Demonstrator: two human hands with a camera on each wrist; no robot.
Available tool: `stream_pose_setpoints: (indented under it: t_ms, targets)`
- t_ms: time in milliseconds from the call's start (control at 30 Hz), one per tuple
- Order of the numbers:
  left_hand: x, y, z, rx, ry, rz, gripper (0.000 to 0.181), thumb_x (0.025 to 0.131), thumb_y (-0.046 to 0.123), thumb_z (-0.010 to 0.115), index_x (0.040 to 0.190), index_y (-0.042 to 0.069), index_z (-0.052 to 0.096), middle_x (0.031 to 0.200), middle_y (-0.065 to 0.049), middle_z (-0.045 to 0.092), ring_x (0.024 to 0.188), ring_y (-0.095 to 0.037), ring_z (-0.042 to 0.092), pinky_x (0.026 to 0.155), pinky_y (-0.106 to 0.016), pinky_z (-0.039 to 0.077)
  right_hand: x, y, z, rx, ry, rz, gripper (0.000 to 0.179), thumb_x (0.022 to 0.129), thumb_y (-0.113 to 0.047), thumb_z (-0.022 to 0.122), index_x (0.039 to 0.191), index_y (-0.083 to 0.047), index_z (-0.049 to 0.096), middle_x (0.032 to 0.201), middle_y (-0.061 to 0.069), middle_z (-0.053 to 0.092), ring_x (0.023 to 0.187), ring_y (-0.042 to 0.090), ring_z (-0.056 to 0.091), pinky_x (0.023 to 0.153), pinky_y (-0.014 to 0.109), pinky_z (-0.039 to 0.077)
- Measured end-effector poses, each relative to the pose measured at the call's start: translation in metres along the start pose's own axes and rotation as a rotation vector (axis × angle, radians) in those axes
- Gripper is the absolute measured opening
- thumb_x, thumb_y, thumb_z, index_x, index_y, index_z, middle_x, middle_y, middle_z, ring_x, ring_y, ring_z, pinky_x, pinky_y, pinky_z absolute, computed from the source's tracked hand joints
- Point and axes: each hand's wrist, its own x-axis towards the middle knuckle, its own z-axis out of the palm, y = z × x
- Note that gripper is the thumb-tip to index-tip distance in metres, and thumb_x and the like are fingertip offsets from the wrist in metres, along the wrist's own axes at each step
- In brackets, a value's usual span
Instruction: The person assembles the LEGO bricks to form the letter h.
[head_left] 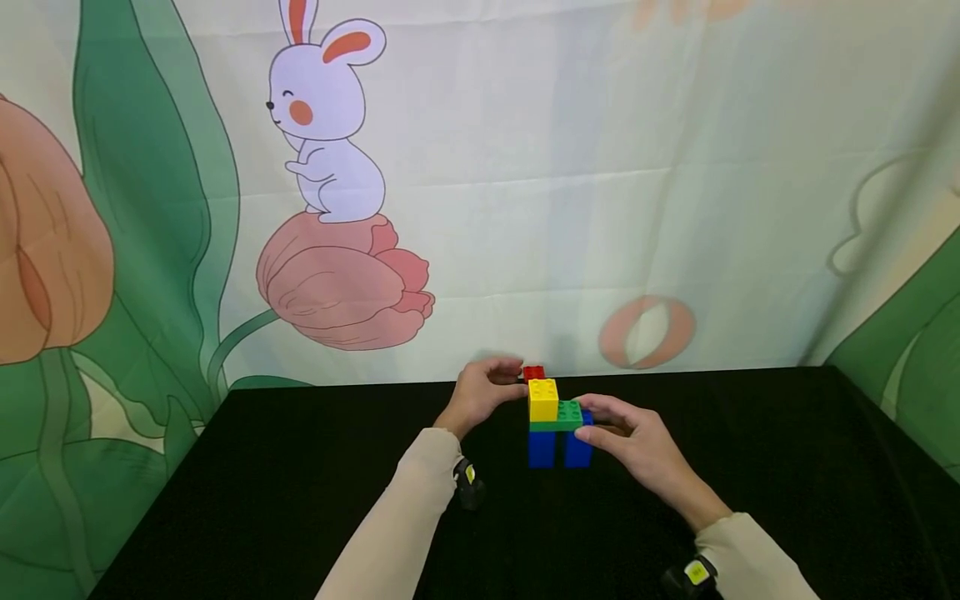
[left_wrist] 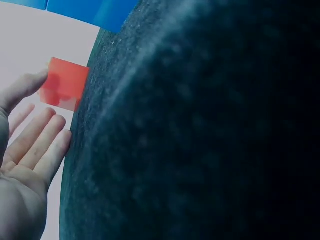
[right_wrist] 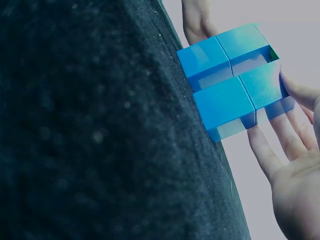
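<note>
Two blue columns (head_left: 541, 450) stand on the black table, bridged by a green block (head_left: 570, 412) with a yellow block (head_left: 543, 401) on its left end. My right hand (head_left: 637, 433) pinches a blue block (head_left: 588, 417) at the right of this build, thumb on the near side; in the right wrist view the fingers lie along the blue stack (right_wrist: 225, 105). Behind the build is a red block (head_left: 533, 372), partly hidden by the yellow one. Beside it, my left hand (head_left: 483, 392) has its fingers extended, thumb tip close to the red block (left_wrist: 65, 82); contact is unclear.
The black tabletop (head_left: 315, 500) ends at a pale cloth backdrop (head_left: 525, 208) printed with a rabbit and flowers, close behind the red block. A dark device is strapped to each wrist.
</note>
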Motion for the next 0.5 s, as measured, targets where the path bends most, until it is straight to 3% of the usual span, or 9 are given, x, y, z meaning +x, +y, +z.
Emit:
stream_pose_setpoints:
  t_ms: [500]
  targets:
    - [0.0032,0.0012,0.0054,0.017,0.026,-0.020,0.032,0.098,0.009,0.079,0.129,0.010,0.074,0.123,-0.006,0.074,0.110,-0.024,0.072,0.098,-0.040,0.059,0.0005,0.0000,-0.0007,-0.019,0.002,0.014,0.050,0.099,-0.034,0.077,0.143,-0.014,0.064,0.132,0.009,0.070,0.119,0.027,0.065,0.101,0.044,0.052]
